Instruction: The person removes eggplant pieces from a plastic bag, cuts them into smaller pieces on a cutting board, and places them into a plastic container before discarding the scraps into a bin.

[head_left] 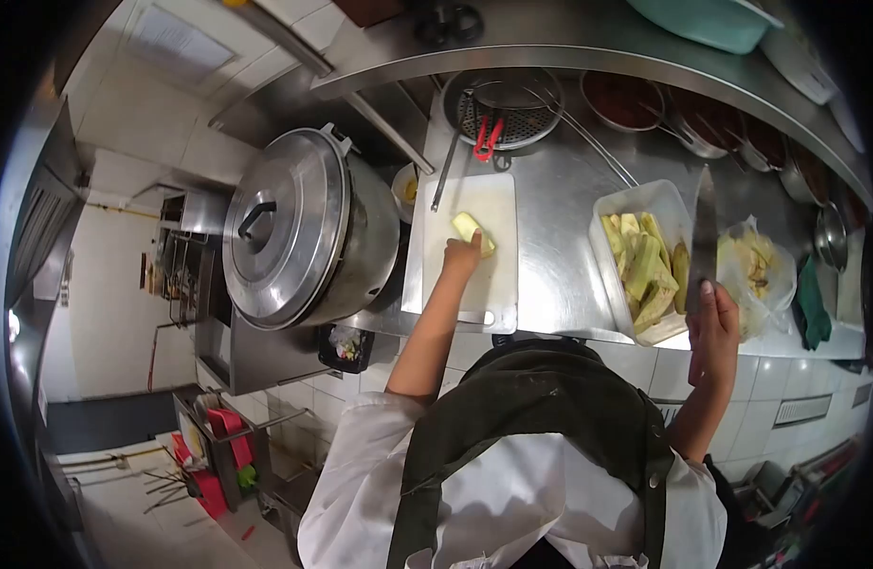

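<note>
On the white cutting board [470,275] lies a pale green-yellow vegetable piece [467,226]. My left hand [463,254] presses on its near end, with the index finger extended over it. My right hand [714,318] grips a large knife [705,228] by the handle, the wide blade upright and pointing away from me. The knife is over the gap between a plastic tub [611,204] of long peeled vegetable pieces [645,270] and a clear plastic bag [782,275] holding yellowish scraps.
A big lidded steel pot [370,237] stands left of the board. Behind the board is a strainer [512,133] with red-handled scissors [491,137]. Pans of dark red food [623,100] line the back right, under a steel shelf edge [569,59]. A green cloth [813,308] lies far right.
</note>
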{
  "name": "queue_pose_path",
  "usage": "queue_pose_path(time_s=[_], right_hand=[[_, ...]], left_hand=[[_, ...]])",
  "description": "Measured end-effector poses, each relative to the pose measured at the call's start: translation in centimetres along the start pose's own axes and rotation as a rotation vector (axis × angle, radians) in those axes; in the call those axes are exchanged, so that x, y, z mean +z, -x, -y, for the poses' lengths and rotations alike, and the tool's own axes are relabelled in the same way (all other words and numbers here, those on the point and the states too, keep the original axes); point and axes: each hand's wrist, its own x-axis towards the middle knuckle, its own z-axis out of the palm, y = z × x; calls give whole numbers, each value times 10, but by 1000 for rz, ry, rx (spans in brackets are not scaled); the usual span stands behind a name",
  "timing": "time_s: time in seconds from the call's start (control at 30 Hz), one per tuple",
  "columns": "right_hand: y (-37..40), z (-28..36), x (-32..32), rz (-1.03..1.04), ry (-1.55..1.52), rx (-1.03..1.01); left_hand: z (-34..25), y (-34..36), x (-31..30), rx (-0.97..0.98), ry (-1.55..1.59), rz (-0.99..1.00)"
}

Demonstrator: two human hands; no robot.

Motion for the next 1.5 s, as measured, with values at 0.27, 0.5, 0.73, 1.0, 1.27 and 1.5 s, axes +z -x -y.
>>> queue_pose_path(time_s=[0.27,0.5,0.73,1.0,1.27,1.5], right_hand=[[15,-13,26,261,144,-33],[10,-63,15,634,208,-89],[10,-72,51,642,508,-283],[27,-85,115,725,867,-588],[48,-55,141,776,1028,-961],[54,-42,153,757,1203,-1034]], left_hand=[[-12,-20,20,264,78,-66],[-6,-2,38,-311,1490,945],[10,63,-36,-470,1461,982],[50,78,-95,58,1353,653],[55,86,-102,341,820,245],[44,95,-102,465,714,128]])
